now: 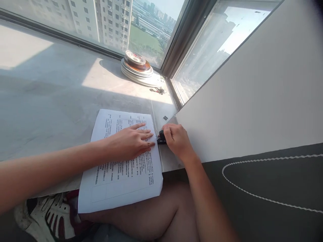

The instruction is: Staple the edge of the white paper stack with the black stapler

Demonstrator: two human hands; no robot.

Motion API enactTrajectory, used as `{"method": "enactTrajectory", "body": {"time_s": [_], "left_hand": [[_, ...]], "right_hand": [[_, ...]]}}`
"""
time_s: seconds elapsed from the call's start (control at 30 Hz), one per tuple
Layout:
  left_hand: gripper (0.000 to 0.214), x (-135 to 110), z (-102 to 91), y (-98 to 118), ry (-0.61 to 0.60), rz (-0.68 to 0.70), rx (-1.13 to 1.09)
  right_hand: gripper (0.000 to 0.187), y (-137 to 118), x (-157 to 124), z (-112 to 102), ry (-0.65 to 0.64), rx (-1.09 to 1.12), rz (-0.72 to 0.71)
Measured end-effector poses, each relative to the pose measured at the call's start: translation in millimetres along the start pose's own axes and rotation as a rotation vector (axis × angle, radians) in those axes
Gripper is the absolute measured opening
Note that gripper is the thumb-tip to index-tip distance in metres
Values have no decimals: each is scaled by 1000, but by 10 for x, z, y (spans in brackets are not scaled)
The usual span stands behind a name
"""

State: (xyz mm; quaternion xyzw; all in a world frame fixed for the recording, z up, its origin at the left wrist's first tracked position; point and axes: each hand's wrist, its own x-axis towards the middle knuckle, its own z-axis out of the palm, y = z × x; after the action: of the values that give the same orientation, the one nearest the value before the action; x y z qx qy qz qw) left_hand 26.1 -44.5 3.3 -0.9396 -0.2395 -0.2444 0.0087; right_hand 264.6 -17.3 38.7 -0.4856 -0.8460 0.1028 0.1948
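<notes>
A printed sheet of paper lies on the grey window ledge, its near end hanging over the edge above my knee. My left hand rests flat on the sheet, fingers stretched out toward its right edge. My right hand is closed around a small black stapler placed at the paper's right edge. Most of the stapler is hidden by my fingers.
A stack of plates sits in the ledge's far corner by the window. A small dark object lies near it, and a tiny black clip closer. A white wall rises at right; shoes lie below.
</notes>
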Motion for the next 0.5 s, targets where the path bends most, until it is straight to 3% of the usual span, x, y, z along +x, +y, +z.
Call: {"method": "enactTrajectory", "body": {"time_s": [0.13, 0.5], "left_hand": [[25, -10, -4, -6, -11, -12, -17], [22, -16, 14, -6, -12, -29, -44]], "right_hand": [[42, 19, 43, 30, 8, -104, -74], [45, 57, 32, 77, 43, -126, -84]]}}
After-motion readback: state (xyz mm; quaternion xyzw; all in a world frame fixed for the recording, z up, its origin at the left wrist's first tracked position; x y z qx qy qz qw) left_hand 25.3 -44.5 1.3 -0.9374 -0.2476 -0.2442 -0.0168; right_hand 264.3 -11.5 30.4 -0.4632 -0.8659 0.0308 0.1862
